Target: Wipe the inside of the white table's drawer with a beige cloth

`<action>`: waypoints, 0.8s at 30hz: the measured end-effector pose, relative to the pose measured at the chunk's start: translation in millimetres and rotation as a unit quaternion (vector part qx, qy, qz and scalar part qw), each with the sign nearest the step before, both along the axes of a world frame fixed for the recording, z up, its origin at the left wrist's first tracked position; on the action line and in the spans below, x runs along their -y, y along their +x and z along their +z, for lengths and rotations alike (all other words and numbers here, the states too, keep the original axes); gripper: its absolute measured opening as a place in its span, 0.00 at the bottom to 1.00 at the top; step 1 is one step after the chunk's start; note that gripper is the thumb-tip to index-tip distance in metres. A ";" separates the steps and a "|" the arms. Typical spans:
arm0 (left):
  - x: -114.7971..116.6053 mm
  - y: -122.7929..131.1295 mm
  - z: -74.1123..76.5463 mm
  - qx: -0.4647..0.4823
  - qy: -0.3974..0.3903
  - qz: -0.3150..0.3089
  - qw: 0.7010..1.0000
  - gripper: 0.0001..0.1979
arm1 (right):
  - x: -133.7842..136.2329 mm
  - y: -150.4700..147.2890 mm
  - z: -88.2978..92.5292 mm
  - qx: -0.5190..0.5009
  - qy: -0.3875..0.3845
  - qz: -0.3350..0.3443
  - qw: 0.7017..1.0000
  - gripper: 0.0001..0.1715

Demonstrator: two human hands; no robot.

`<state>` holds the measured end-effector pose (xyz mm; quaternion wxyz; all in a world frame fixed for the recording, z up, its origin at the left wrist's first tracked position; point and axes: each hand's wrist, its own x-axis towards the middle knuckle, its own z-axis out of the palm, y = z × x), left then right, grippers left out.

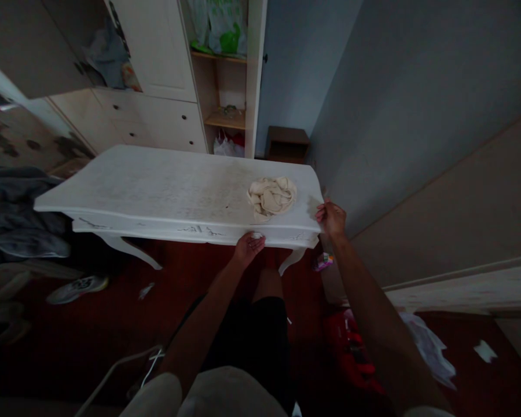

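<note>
A long white table [173, 179] with carved trim and curved legs stands in front of me, its top marked with grey-brown smudges. On the right part of the top lies a crumpled cream cloth [272, 198]. My left hand [249, 248] is at the table's front apron, palm turned up and fingers curled about a small white piece [256, 235]; whether that is loose or a knob, I cannot tell. At the table's right end, my right hand [332, 219] has its fingers curled over the edge. Neither hand touches the cloth.
Behind the table are a white cabinet [160, 124] with drawers and open shelves holding bags, and a small brown stand [287, 143]. A grey wall [399, 133] rises close on the right. On the floor lie a shoe [78, 289], a red bag [351, 353] and a plastic bag [429, 344].
</note>
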<state>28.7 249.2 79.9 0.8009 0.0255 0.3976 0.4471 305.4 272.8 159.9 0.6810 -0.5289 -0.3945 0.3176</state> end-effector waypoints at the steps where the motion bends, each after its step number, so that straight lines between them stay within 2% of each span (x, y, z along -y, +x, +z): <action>1: -1.5 0.4 0.3 0.001 -0.001 0.001 1.000 0.08 | 0.4 -0.2 0.1 0.003 -0.001 -0.001 1.000 0.24; 7: -5.9 0.7 3.5 -0.002 -0.002 0.003 1.000 0.10 | 2.7 -1.4 1.0 -0.006 0.002 0.003 1.000 0.24; 17: -10.9 1.5 -1.4 -0.003 -0.012 -0.002 1.000 0.08 | 1.7 -3.0 0.1 -0.005 -0.005 0.002 1.000 0.24; 24: -11.4 1.8 0.7 0.001 -0.015 -0.005 1.000 0.07 | 1.1 -3.6 0.2 0.013 -0.007 -0.012 1.000 0.23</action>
